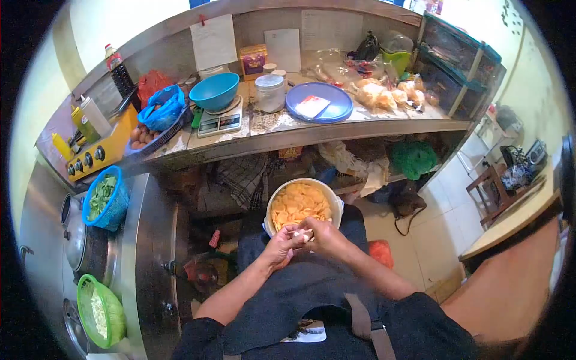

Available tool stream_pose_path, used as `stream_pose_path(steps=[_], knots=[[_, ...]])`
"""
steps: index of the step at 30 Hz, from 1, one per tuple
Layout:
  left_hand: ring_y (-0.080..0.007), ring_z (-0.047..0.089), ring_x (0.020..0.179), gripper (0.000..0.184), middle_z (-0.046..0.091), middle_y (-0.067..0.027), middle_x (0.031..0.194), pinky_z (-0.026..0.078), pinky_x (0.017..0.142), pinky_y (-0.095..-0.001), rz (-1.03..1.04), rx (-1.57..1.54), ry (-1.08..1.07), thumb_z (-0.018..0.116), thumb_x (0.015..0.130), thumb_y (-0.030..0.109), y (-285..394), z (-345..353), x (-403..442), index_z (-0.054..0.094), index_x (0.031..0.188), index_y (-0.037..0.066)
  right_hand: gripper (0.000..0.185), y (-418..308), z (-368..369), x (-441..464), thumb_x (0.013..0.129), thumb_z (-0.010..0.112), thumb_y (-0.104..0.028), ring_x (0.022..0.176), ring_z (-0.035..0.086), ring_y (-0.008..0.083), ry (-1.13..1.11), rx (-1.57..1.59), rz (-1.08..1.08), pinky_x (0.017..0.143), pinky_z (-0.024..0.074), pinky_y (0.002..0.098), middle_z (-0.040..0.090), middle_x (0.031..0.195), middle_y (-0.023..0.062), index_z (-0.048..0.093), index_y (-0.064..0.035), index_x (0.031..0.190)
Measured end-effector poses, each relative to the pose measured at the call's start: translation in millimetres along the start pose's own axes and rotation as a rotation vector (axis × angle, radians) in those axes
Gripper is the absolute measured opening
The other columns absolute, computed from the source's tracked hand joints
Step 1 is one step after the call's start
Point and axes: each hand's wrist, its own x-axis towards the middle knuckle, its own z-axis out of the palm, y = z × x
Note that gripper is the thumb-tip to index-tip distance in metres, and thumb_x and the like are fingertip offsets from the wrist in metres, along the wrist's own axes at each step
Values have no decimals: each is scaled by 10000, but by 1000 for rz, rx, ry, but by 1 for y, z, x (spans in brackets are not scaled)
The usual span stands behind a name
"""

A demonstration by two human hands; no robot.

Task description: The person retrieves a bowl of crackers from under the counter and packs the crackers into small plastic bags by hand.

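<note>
Fingers [294, 242] of the left hand [279, 246] and right hand [327, 237] are drawn narrowly about a white piece [305, 235], held at the near rim of the bucket [338, 209] of slices [300, 203]; presumably light and soft, it is best pinched gently by its edges.

Bright glare above, shadowy middle, fisheye-bowed edges

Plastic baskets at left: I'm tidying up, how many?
3: bright blue basket, middle left; lime green basket, lower left; dark blue basket, upper left. Others may be hidden.
</note>
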Motion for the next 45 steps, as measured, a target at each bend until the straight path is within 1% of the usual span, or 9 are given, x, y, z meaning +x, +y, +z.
stream_pose_path(steps=[12, 16, 20, 25, 28, 32, 38, 41, 45], knots=[[-160, 646, 812, 302, 627, -62, 1000, 553, 646, -272, 54, 185, 140, 664, 849, 34, -16, -17, 7, 492, 1095, 71, 210, 14, 14, -2, 762, 714, -219, 828, 643, 320, 11, -229, -123, 734, 515, 408, 644, 872, 129, 663, -87, 916], [-160, 644, 758, 276, 625, -74, 938, 563, 605, -282, 16, 241, 266, 676, 839, 27, -6, -5, -1, 506, 1055, 57, 255, 26, 3, 3, 778, 717, -197, 862, 660, 262, -150, -5, 61, 763, 522, 359, 669, 918, 141, 668, -66, 992], [-151, 636, 720, 226, 613, -59, 874, 553, 564, -274, 177, 296, 365, 664, 847, 29, -12, -12, 3, 526, 1026, 42, 320, 60, -10, 15, 760, 711, -141, 888, 662, 258, 50, -26, 166, 791, 528, 355, 674, 921, 145, 638, -52, 1058], [-141, 628, 707, 209, 598, -48, 872, 564, 602, -285, 439, 661, 388, 644, 855, 25, -23, -31, 14, 532, 1032, 23, 562, 111, 27, 18, 792, 667, -287, 976, 627, 361, -255, -626, 30, 839, 503, 448, 587, 1151, 180, 497, -203, 1322], [-152, 634, 749, 211, 601, -62, 920, 576, 673, -314, 285, 367, 404, 625, 874, 50, -15, -16, 6, 528, 1057, 11, 453, 123, 48, 14, 839, 590, -326, 920, 652, 330, -319, -681, 86, 797, 518, 464, 595, 1117, 178, 527, -247, 1281], [-194, 636, 853, 210, 590, -98, 1016, 574, 735, -338, 181, 189, 341, 540, 903, 42, -5, -8, 0, 513, 1108, 5, 225, 117, 57, 11, 862, 517, -197, 836, 670, 297, -197, -730, 66, 685, 542, 425, 634, 953, 158, 610, -135, 1057], [-242, 621, 978, 270, 566, -131, 1076, 576, 785, -353, 187, 177, 302, 482, 895, -34, -7, -4, 2, 485, 1164, -9, 243, 127, 49, 14, 810, 594, -154, 920, 652, 322, -139, -576, 89, 790, 518, 418, 644, 939, 201, 632, -60, 1030], [-179, 632, 803, 211, 588, -96, 955, 592, 636, -322, 231, 323, 363, 542, 887, -4, -8, -10, 3, 522, 1097, -8, 286, 103, 33, 19, 828, 595, -127, 905, 649, 345, -12, -148, 233, 793, 514, 400, 652, 946, 218, 618, -49, 1103], [-134, 596, 657, 162, 585, -59, 858, 576, 535, -300, 285, 532, 475, 598, 873, 33, -3, -14, 4, 549, 1025, 7, 283, 110, 21, 37, 846, 638, -146, 727, 635, 186, 151, -54, 184, 663, 524, 332, 668, 885, 103, 622, -27, 1103]])
